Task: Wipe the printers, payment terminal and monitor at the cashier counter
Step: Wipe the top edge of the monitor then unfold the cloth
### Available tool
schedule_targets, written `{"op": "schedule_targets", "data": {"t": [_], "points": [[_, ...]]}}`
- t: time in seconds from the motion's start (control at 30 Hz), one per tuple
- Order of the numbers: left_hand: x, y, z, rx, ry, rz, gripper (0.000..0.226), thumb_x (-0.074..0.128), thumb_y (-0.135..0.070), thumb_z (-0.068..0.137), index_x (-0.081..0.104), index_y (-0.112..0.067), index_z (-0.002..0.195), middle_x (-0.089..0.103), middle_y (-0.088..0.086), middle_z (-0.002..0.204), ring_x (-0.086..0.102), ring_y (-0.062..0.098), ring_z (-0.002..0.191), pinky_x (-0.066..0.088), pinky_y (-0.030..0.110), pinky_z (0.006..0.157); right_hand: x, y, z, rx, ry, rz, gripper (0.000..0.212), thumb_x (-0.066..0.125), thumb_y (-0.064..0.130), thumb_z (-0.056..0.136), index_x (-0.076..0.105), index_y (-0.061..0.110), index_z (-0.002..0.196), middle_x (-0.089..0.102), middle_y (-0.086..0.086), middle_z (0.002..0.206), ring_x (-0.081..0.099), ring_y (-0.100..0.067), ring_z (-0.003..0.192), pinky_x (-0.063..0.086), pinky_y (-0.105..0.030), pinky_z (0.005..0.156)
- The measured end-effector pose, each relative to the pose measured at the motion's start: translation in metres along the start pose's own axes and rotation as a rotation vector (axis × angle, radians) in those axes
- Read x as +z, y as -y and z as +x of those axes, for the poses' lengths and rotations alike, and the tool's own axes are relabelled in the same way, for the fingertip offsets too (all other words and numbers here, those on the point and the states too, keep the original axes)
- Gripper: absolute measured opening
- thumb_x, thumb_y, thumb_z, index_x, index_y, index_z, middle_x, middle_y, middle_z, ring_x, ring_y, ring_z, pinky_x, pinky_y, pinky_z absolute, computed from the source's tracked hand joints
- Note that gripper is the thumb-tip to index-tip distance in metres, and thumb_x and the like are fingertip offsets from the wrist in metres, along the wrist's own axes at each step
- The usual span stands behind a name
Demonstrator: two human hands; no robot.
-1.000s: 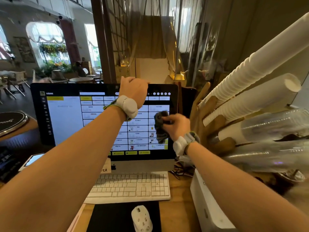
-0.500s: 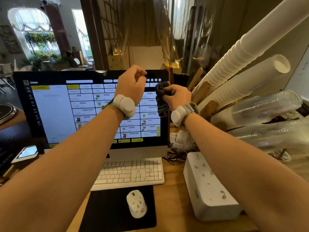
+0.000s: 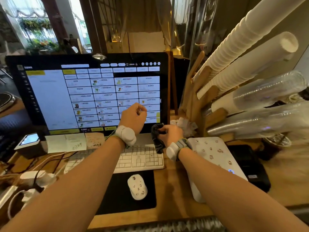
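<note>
The black-framed monitor [image 3: 50, 97] stands at the back of the wooden counter with an ordering screen lit. My right hand [image 3: 170, 133] grips a dark grey cloth [image 3: 157, 139] at the monitor's lower right corner, above the keyboard's right end. My left hand [image 3: 133, 116] hovers in front of the lower right part of the screen with its fingers curled and nothing in it. A small payment terminal [image 3: 29, 143] with a lit screen sits at the left of the monitor's base. A white printer [image 3: 215, 158] with small stickers lies to the right of the keyboard, and a black device [image 3: 247, 164] lies beside it.
A white keyboard [image 3: 140, 159], a white mouse [image 3: 137, 186] on a black mat [image 3: 117, 198], and paper notes [image 3: 66, 142] lie under the monitor. A wooden rack [image 3: 202, 97] with long stacks of paper and clear plastic cups leans at the right. Cables and plugs [image 3: 33, 178] crowd the left.
Both hands have come down from the monitor's top edge to its lower right corner, the right one carrying the cloth. The view has tilted down, showing more of the counter.
</note>
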State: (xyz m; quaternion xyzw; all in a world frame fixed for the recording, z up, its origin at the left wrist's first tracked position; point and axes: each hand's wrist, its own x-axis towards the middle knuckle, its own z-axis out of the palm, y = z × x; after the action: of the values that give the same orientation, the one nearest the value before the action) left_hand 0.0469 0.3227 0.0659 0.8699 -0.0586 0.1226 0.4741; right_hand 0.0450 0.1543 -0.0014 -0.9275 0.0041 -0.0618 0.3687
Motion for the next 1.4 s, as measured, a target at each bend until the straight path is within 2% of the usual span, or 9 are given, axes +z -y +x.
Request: {"op": "schedule_targets", "data": {"t": [0.27,0.43,0.6,0.67,0.73,0.83,1.07,1.23,1.4], "points": [[0.037,0.028,-0.03,-0.227,0.239,0.128,0.053,0.055,-0.068,0.082,0.058,-0.017,0.095,0.069,0.007,0.087,0.069,0.027,0.078,0.06,0.047,0.071,-0.01,0.0,-0.023,-0.083,-0.012,0.146,0.021,0.077,0.024,0.076,0.073,0.025,0.097,0.066,0.01,0.083,0.062,-0.006,0.077,0.049,-0.016,0.065],[0.04,0.031,-0.026,-0.158,0.261,0.041,0.008,0.061,-0.026,0.093,0.064,-0.018,0.093,0.069,0.009,0.091,0.07,0.025,0.083,0.06,0.045,0.076,-0.022,-0.003,-0.028,-0.079,-0.022,0.214,0.026,0.073,0.035,0.079,0.068,0.026,0.102,0.069,0.009,0.083,0.066,-0.008,0.08,0.059,-0.026,0.073],[0.03,0.008,-0.021,-0.142,0.389,-0.028,0.023,0.058,-0.021,0.096,0.072,-0.003,0.098,0.071,0.016,0.094,0.068,0.028,0.088,0.057,0.033,0.076,-0.046,-0.005,-0.019,-0.017,0.124,0.23,0.044,0.077,0.037,0.077,0.058,0.026,0.115,0.064,0.004,0.084,0.065,-0.014,0.083,0.059,-0.032,0.077],[0.028,-0.002,-0.019,-0.151,0.412,-0.105,0.02,0.057,-0.013,0.095,0.072,0.0,0.098,0.069,0.016,0.097,0.067,0.027,0.09,0.058,0.031,0.077,-0.057,-0.005,-0.015,-0.086,0.239,0.17,0.013,0.074,0.034,0.082,0.068,0.025,0.088,0.064,0.006,0.078,0.065,-0.013,0.078,0.057,-0.031,0.071],[0.025,-0.006,-0.017,-0.154,0.399,-0.129,0.017,0.057,-0.01,0.093,0.071,-0.001,0.093,0.067,0.017,0.096,0.065,0.028,0.091,0.056,0.038,0.083,-0.068,-0.004,-0.013,-0.128,0.289,0.123,0.019,0.071,0.035,0.085,0.063,0.03,0.068,0.06,0.006,0.071,0.061,-0.01,0.07,0.049,-0.026,0.065],[0.021,-0.007,-0.012,-0.15,0.379,-0.167,0.019,0.058,-0.011,0.091,0.073,0.001,0.094,0.068,0.018,0.096,0.063,0.034,0.099,0.051,0.047,0.091,-0.082,-0.004,-0.009,-0.153,0.33,0.126,0.019,0.068,0.04,0.086,0.071,0.022,0.083,0.068,0.0,0.078,0.066,-0.015,0.077,0.054,-0.028,0.07],[0.024,-0.013,-0.01,-0.059,0.293,-0.152,0.021,0.055,-0.021,0.095,0.074,-0.013,0.102,0.07,0.005,0.099,0.063,0.018,0.092,0.05,0.028,0.082,-0.088,0.002,-0.004,-0.18,0.244,0.111,0.023,0.055,0.039,0.095,0.067,0.021,0.091,0.066,0.001,0.086,0.063,-0.014,0.083,0.053,-0.028,0.078],[0.025,-0.013,-0.004,-0.021,0.336,-0.232,0.019,0.05,-0.029,0.1,0.069,-0.025,0.101,0.069,0.001,0.103,0.065,0.023,0.1,0.051,0.041,0.094,-0.084,-0.003,-0.006,0.224,0.324,0.666,0.05,0.067,0.051,0.082,0.067,0.011,0.111,0.072,-0.009,0.107,0.067,-0.028,0.104,0.051,-0.047,0.098],[0.027,-0.012,-0.002,-0.069,0.279,-0.305,0.021,0.048,-0.031,0.101,0.068,-0.027,0.101,0.069,0.004,0.105,0.064,0.028,0.104,0.051,0.046,0.097,-0.073,-0.014,-0.019,0.339,0.591,0.965,0.045,0.072,0.005,0.081,0.059,0.008,0.123,0.066,-0.013,0.121,0.062,-0.033,0.113,0.055,-0.042,0.088]]}}
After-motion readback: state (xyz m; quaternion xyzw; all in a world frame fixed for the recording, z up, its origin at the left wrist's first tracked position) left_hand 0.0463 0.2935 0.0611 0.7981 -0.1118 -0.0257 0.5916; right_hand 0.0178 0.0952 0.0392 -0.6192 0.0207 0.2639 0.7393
